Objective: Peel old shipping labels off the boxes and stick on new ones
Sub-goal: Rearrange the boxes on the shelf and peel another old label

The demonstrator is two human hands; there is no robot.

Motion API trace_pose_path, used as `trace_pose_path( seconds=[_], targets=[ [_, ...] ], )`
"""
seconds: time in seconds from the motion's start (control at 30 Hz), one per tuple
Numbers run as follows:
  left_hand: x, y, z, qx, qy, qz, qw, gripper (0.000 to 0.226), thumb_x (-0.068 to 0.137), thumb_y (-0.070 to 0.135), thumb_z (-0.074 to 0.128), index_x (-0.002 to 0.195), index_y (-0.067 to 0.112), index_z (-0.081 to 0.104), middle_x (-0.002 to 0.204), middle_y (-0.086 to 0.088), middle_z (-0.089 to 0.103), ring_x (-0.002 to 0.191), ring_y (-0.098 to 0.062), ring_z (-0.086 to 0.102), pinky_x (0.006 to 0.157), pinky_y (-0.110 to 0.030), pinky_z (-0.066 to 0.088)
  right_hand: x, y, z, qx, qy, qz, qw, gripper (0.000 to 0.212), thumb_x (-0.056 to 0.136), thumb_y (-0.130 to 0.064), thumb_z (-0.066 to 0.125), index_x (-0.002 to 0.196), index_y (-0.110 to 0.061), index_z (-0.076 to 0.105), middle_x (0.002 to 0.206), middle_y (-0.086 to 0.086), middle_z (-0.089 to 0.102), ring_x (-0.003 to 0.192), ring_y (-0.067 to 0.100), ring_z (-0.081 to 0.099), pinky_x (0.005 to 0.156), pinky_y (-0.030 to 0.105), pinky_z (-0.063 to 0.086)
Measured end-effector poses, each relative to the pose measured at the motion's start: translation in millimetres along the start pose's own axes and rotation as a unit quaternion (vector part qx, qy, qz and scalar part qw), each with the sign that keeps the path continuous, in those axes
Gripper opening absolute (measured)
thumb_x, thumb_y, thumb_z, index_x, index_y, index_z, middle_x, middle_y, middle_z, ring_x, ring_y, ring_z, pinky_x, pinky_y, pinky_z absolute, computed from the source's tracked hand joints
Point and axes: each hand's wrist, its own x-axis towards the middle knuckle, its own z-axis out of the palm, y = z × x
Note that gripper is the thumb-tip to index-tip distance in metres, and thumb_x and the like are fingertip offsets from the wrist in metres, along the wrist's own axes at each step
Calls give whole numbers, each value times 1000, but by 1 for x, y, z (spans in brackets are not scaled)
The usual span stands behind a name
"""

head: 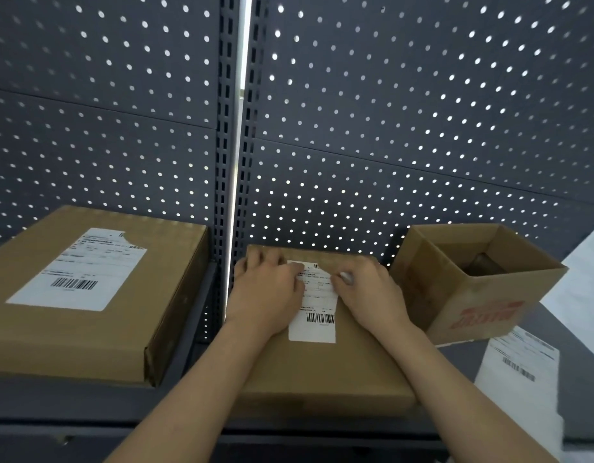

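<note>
The left box (88, 295) was cut off by the frame's left edge. A notch was seen torn from the far right corner of its white label (78, 269); the print was too blurred to be read, and only a barcode could be made out.

On the middle box (322, 369) a second label (317, 325) was stuck, and its far half was largely covered by both hands. The left hand (267, 289) was laid flat with the fingers loosely spread over the box's far left corner, its thumb side over the label's left edge. The fingers of the right hand (369, 289) were curled down at the label's right edge; whether that edge was pinched or merely pressed could not be told.

To the right an open box (473, 289) was set, its red lettering smeared and the dim object inside not identifiable. Just in front of it a loose label sheet (519, 369) was laid, its print blurred.

Everything was carried by a dark grey shelf (456, 359). Behind it grey pegboard panels (422, 95) were mounted, light showing through the holes, and a slotted upright (227, 128) with a bright gap beside it was seen between them
</note>
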Motion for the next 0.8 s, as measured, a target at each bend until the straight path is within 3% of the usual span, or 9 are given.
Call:
trace_pose_path(
  seconds=[0.1,0.17,0.27,0.5,0.8],
  targets=[
    [0,0,1,0,-1,-1,1000,41,97,39,37,135,37,52,134,3,46,130,-28,31,112,-48,26,0,1,2,-7,5,-3,1000,23,92,-25,50,74,-12,55,78,-4,54,73,15,52,54,31,44],
    [-1,0,1,1,1,0,1000,42,97,39,37,136,37,52,134,3,47,129,-28,31,112,-49,26,-1,3,3,-10,0,-24,1000,22,97,-26,49,83,-11,58,86,-6,53,82,15,52,58,34,45],
    [0,1,0,4,2,1,1000,42,97,39,36,137,38,51,135,3,47,130,-28,31,113,-49,25,-3,5,3,2,-3,-56,998,16,100,-29,48,96,-22,61,95,-13,48,97,13,47,61,29,34],
    [-1,0,1,8,15,5,1000,42,96,40,36,135,39,52,132,4,48,127,-27,33,111,-47,27,0,12,7,24,-20,-39,999,11,99,-30,49,96,-32,60,104,-17,55,110,12,47,69,32,40],
    [-1,0,1,8,16,3,1000,42,96,40,37,134,38,53,131,5,49,127,-27,34,111,-48,29,-2,14,5,81,-27,-28,996,11,98,-31,53,91,-35,60,99,-21,55,108,8,48,78,35,46]
  ],
)
